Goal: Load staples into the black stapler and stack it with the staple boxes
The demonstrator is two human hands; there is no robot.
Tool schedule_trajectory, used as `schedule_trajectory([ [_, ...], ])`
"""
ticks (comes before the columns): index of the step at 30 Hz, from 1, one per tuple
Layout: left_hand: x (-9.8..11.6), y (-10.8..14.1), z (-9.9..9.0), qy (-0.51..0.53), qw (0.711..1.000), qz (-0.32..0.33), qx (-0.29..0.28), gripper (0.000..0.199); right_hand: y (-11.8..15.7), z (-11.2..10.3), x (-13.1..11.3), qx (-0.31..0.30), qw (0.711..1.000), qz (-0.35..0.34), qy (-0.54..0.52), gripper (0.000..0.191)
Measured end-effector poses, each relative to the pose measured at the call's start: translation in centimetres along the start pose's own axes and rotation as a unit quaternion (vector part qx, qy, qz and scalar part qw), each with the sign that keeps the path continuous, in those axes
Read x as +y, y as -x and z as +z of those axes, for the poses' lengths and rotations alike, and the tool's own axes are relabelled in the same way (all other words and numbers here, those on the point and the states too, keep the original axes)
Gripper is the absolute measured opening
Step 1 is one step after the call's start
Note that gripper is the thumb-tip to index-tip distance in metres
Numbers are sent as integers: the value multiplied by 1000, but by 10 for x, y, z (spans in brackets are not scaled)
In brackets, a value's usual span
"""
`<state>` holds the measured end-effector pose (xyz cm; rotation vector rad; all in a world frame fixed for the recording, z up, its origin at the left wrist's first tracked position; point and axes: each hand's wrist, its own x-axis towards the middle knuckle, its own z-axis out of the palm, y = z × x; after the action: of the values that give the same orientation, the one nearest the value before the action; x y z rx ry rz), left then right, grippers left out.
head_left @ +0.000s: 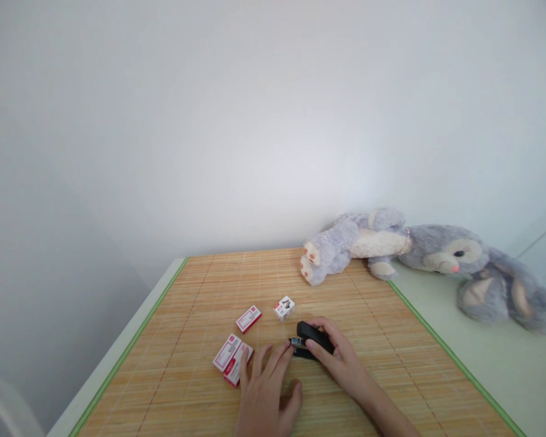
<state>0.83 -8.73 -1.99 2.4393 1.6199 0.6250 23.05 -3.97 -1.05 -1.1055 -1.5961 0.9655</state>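
A black stapler [316, 335] lies on the bamboo mat with its front end pointing left and its jaw apart. My right hand [341, 358] grips its rear part, thumb on the near side and fingers over the far side. My left hand [268, 388] rests palm down with fingers spread, its fingertips at the stapler's front end. Beside its index side and under its outer fingers are two red and white staple boxes [227, 352], lying against each other. Another red and white box [249, 318] lies farther back, and a small white box with a stapler picture [284, 308] stands beyond the stapler.
The bamboo mat [186, 376] has green edging and covers a pale table [491, 364]. A grey plush rabbit [382, 243] lies across the back right, against the white wall [236, 133]. A blurred pale curved object [4, 406] shows at the lower left.
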Motion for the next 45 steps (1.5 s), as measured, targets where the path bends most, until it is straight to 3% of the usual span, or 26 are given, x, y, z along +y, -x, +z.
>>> schedule_trajectory([
  [3,1,1,1,-11,1000,7,13,61,-1,0,-2,-8,1000,-3,-5,34],
  [10,-7,8,3,-52,998,32,35,57,-4,3,-13,-31,991,-51,121,22],
  [14,-36,9,-14,-77,987,-66,126,37,-5,6,-11,-24,989,-43,141,22],
  [16,-55,5,-24,-70,980,-115,145,47,-5,8,-9,-14,988,-42,150,21],
  [20,-84,-6,-33,-35,987,-112,106,71,-5,12,-4,43,982,-32,181,24],
  [24,-86,-14,-29,-29,988,-127,85,69,-18,8,6,103,969,-12,223,38],
  [31,-80,-16,-30,-8,990,-125,59,57,-81,-2,24,23,976,-49,211,50],
  [35,-83,-15,-29,-2,990,-124,64,59,-102,15,23,-38,980,-70,181,53],
  [39,-88,-14,-24,7,990,-119,78,59,-103,46,16,-71,982,-77,159,56],
  [45,-91,-12,-21,12,985,-131,113,57,-90,94,6,-47,988,-44,137,53],
])
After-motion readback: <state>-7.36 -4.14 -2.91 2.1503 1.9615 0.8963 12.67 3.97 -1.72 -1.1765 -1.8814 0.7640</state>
